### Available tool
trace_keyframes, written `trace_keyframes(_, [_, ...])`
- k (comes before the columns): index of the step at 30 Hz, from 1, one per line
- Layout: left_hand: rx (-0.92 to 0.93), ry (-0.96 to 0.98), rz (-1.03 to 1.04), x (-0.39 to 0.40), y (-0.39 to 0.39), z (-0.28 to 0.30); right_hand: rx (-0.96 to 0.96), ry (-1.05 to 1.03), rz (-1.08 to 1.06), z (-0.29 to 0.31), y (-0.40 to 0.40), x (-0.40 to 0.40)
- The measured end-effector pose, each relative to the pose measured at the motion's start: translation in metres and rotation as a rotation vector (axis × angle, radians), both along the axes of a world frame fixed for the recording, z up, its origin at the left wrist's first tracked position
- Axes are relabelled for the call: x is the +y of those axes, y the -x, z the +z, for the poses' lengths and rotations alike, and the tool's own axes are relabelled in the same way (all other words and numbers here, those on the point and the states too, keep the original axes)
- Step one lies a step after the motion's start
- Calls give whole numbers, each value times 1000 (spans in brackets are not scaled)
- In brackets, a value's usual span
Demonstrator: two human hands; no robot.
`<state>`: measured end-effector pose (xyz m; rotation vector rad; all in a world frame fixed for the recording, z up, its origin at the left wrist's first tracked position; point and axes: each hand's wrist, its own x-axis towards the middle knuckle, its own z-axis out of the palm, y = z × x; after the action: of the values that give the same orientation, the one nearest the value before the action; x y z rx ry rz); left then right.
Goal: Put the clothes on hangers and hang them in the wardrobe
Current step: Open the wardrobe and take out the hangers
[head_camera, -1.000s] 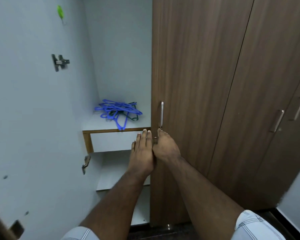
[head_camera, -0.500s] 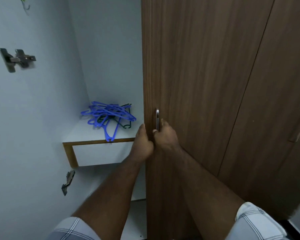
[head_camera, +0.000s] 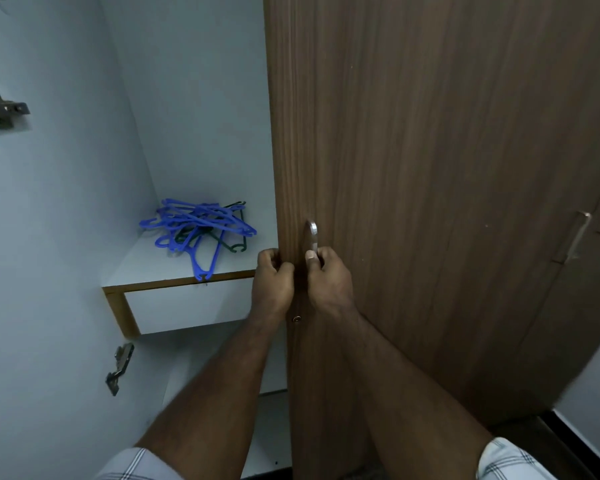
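White wardrobe interior (head_camera: pixel 194 98) beside a brown door (head_camera: pixel 413 168). Right hand (head_camera: pixel 326 278) curls around the metal handle (head_camera: pixel 312 237); left hand (head_camera: pixel 272 282) grips the door's edge. Tangled blue and green hangers (head_camera: pixel 198 226) lie on the shelf (head_camera: pixel 153 268), reaching its front edge.

- Dim, flat indoor light with a cool bluish cast on the white wardrobe interior (head_camera: pixel 66 237); no source visible.
- Brown door (head_camera: pixel 430 168) looks dull, grain readable, lower right falls into dark shadow.
- Small specular glint on the metal handle (head_camera: pixel 313 233).
- Soft shadow under the shelf (head_camera: pixel 174 284) and beneath the hangers (head_camera: pixel 198 225).
- Wide-angle distortion: door edges bow and lean toward frame edges.
- Hinge (head_camera: pixel 0 109) at left edge slightly smeared; centre reasonably sharp, mild compression softness overall.
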<state>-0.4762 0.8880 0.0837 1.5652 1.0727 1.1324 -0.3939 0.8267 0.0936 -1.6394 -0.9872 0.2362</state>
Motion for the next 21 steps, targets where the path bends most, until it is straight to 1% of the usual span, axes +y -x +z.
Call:
trace_keyframes(6, [-35,-60,14,-82,13,-3,17,-15,-27,-1,0,-77])
trace_keyframes(9, [13,-81,17,-129,12,-1,49,-6,-43,1,-4,-121])
trace_keyframes(11, [36,-83,1,-158,10,1,9,8,-75,6,-6,-151])
trace_keyframes(13, [57,-80,-32,-185,7,4,-94,2,-171,9,-4,-181])
trace_keyframes(15, [62,-79,-54,-206,2,7,-186,-57,-246,15,1,-210])
trace_keyframes(16, [109,-114,-72,-216,-1,7,-210,-86,-243,18,4,-222])
trace_keyframes(19, [102,-145,-141,-242,-10,7,-214,-83,-191,32,7,-245])
trace_keyframes(21, [89,-130,-140,-259,-20,7,-187,-90,-222,37,-1,-254])
